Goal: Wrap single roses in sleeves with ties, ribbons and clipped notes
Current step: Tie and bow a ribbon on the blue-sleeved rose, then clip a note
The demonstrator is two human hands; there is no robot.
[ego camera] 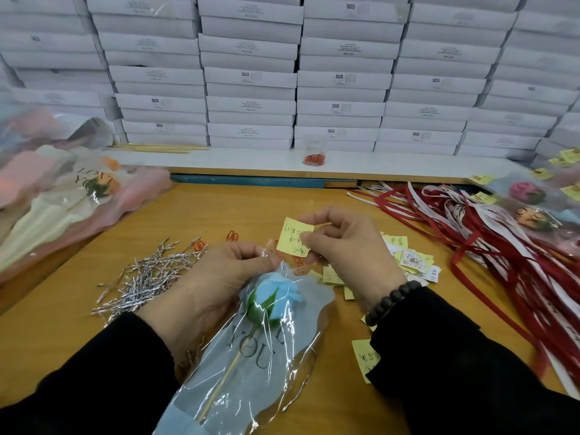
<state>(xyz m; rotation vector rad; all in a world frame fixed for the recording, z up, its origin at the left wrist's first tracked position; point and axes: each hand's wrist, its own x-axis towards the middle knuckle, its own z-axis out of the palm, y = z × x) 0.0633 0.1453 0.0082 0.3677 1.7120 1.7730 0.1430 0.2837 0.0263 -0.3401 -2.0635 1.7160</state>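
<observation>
A blue rose [276, 296] on a wooden stick lies inside a clear sleeve [251, 365] printed "YOU", head pointing away. A yellow handwritten note [293, 235] is held at the sleeve's top edge. Silver ties [147, 277] lie left, red and white ribbons [470, 233] right, red clips [232, 236] beyond.

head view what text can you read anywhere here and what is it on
"SGS": white boxes stacked behind the table.
"YOU": blue sleeve around the blue rose; the line above is hidden.
"LOVE YOU": pink sleeve, left pile.
Handwriting on the yellow note pinched by the right hand: not legible.
Small box print: too blurred.
</observation>
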